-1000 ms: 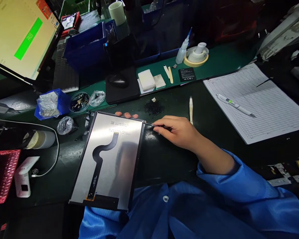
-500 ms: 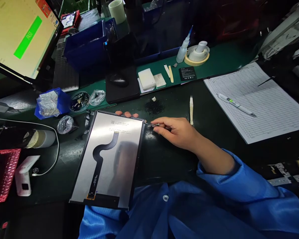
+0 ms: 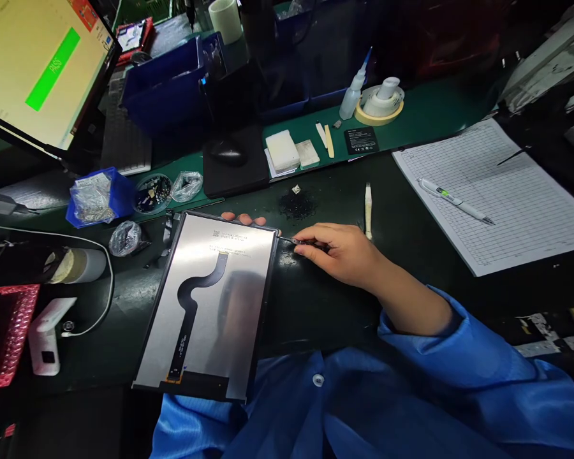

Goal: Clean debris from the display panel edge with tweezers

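Observation:
A tablet-sized display panel (image 3: 227, 306), silver back up with a curved dark flex cable (image 3: 187, 306), is held tilted above my lap. My left hand (image 3: 243, 219) grips it from behind; only several fingertips show past the top edge, and the palm is hidden. To its right, my right hand (image 3: 342, 252) is closed around slim, dark metal tweezers (image 3: 296, 241). Their thin tip is at the panel's top right corner; whether it touches the edge is too small to tell. Most of the tweezers are covered by my fingers.
Dark crumbs (image 3: 297, 204) lie on the bench beyond the panel. A brush-like stick (image 3: 368, 210) is past my right hand. Right of it lie a gridded sheet (image 3: 497, 197) and pen (image 3: 456, 201). A dish of small parts (image 3: 153, 193) and a blue bin (image 3: 119, 197) stand left.
Almost nothing differs. Both hands, the panel and the tweezers keep practically the same places, with only a tiny shift of the view.

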Demonstrator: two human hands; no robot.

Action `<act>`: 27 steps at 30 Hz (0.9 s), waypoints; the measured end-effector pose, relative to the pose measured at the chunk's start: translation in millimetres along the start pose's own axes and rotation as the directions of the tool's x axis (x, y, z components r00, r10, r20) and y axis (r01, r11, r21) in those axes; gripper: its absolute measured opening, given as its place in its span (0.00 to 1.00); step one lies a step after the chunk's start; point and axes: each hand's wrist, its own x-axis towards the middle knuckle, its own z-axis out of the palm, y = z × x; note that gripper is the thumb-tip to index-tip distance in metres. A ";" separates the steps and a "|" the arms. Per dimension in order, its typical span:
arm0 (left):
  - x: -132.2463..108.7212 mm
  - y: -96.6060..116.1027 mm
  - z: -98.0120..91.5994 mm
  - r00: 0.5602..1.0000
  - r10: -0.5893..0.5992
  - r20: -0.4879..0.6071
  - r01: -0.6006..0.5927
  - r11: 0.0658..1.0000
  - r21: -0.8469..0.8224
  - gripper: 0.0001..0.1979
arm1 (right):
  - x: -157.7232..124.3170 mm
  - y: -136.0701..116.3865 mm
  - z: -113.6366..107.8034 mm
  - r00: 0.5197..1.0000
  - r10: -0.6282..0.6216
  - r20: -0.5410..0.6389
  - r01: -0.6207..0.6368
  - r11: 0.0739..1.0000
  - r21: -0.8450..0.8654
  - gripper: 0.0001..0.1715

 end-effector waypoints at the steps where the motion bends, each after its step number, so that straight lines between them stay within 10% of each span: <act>1: 1.2 -1.6 -1.2 0.999 0.033 -0.002 -0.033 0.995 -0.090 0.43 | 0.2 -0.3 -0.2 1.000 -0.019 0.003 0.019 1.000 -0.010 0.10; 5: 3.6 -3.1 2.1 0.999 0.036 -0.040 -0.046 0.955 -0.292 0.50 | -0.1 -0.8 -0.3 0.999 0.019 0.028 -0.019 1.000 0.019 0.12; 27: 1.7 -1.4 1.8 0.994 0.036 -0.104 -0.059 0.971 -0.234 0.47 | -0.8 -0.2 0.1 0.999 0.029 0.021 -0.030 0.999 0.025 0.11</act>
